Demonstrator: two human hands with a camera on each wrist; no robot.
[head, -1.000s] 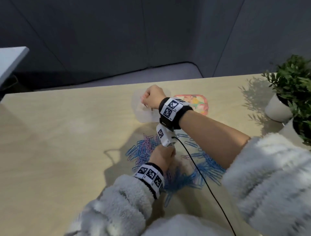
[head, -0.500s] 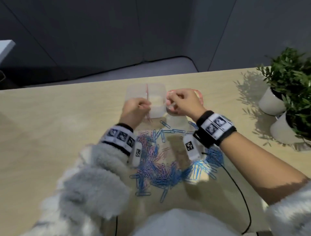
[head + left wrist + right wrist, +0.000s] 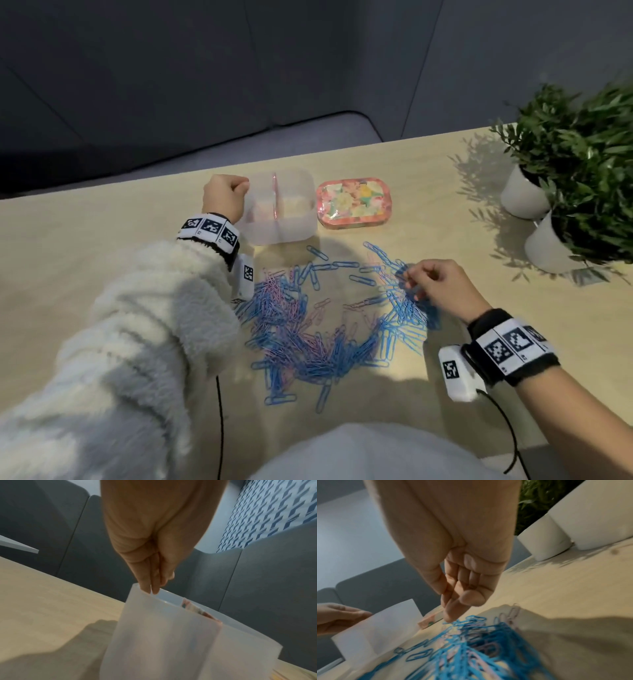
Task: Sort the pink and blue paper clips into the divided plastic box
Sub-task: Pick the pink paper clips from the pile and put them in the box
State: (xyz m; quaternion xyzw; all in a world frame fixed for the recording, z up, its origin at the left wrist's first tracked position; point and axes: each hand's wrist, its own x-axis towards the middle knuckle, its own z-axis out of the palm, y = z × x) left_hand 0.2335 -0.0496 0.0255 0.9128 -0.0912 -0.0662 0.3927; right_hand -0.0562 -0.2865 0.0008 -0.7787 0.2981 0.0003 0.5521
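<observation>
The translucent divided box [image 3: 279,224] sits upper centre, one pink divider making two compartments — contents too hazy to tell. The left hand [image 3: 224,198] pinches its left rim. Lower centre, the uncountable paper-clip pile [image 3: 318,339]; the right hand's [image 3: 442,286] curled fingers touch blue clips — grasp unclear. Two white plant pots [image 3: 524,198] stand right, cropped.

R fingertips [image 3: 449,616] on blue clips [image 3: 471,635]

Bare table [image 3: 85,246] lies open along the left edge and between the paper clip pile [image 3: 318,329] and the two potted plants [image 3: 579,164] at the right edge. The divided plastic box [image 3: 279,222] and floral tin [image 3: 354,202] crowd the far edge, nearly touching; the left hand [image 3: 222,198] blocks the box's left side.
</observation>
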